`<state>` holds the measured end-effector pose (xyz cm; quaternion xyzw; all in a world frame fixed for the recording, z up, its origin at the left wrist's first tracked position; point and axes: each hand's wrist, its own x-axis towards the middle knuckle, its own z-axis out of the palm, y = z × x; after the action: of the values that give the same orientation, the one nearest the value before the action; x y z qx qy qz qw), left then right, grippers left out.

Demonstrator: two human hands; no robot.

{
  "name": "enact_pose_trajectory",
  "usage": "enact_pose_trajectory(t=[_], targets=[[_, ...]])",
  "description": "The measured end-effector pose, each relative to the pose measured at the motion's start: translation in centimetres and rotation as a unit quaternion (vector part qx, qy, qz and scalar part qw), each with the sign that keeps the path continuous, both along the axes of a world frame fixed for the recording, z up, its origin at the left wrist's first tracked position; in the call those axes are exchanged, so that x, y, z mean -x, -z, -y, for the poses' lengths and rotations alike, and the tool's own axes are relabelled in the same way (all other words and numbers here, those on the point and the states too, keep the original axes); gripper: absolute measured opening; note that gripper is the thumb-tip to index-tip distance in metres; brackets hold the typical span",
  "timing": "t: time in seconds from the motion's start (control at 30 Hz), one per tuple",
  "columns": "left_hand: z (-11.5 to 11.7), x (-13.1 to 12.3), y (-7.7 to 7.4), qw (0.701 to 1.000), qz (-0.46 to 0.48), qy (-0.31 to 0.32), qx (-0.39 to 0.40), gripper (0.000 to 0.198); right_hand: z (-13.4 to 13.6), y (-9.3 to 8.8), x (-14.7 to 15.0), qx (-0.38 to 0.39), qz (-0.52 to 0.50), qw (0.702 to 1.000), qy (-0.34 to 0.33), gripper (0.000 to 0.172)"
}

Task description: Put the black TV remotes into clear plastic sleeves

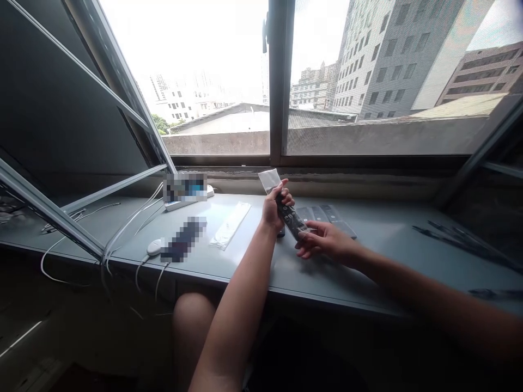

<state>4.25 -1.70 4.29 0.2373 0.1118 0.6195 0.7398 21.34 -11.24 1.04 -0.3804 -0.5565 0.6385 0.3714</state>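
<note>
A black remote control (291,218) with light buttons is held at a slant above the table, inside a clear plastic sleeve (269,178) whose loose end sticks out past the top. My left hand (274,209) is closed around its upper part, thumb lying along it. At the lower end, the fingers of my right hand (324,240) pinch the wrapped remote. Behind my right hand, several flat dark pieces in clear wrapping (327,213) lie side by side, partly hidden. Flat on the table to the left of my left hand is a stack of clear plastic sleeves (231,226).
On the left stand a white power strip (174,206), a blurred-out dark phone-like object (183,239), a round white charger (154,247) and white cables (126,231). A metal frame (81,234) crosses the table there. Dark cables or straps (453,239) lie right. A window runs behind.
</note>
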Motion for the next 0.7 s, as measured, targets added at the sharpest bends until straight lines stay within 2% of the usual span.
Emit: enact_pose_trajectory(t=[0.2, 0.27, 0.4, 0.53, 0.7], targets=[[0.6, -0.8, -0.1, 0.999, 0.008, 0.036, -0.02, 0.028, 0.3, 0.0, 0.4, 0.008, -0.031, 0.999, 0.033, 0.078], [0.9, -1.0, -0.2, 0.999, 0.008, 0.044, -0.013, 0.029, 0.4, -0.2, 0.4, -0.004, -0.029, 0.999, 0.038, 0.074], [1.3, -1.3, -0.3, 0.998, -0.006, 0.06, -0.012, 0.023, 0.3, -0.6, 0.2, -0.025, -0.017, 0.999, 0.036, 0.055], [1.5, -1.4, -0.3, 0.997, 0.007, 0.056, -0.044, 0.017, 0.0, -0.6, -0.1, -0.029, -0.021, 0.999, 0.032, 0.049], [2.0, -1.5, -0.4, 0.996, -0.027, 0.072, -0.048, 0.027, -0.3, -0.3, -0.3, -0.013, -0.012, 1.0, 0.005, 0.046]])
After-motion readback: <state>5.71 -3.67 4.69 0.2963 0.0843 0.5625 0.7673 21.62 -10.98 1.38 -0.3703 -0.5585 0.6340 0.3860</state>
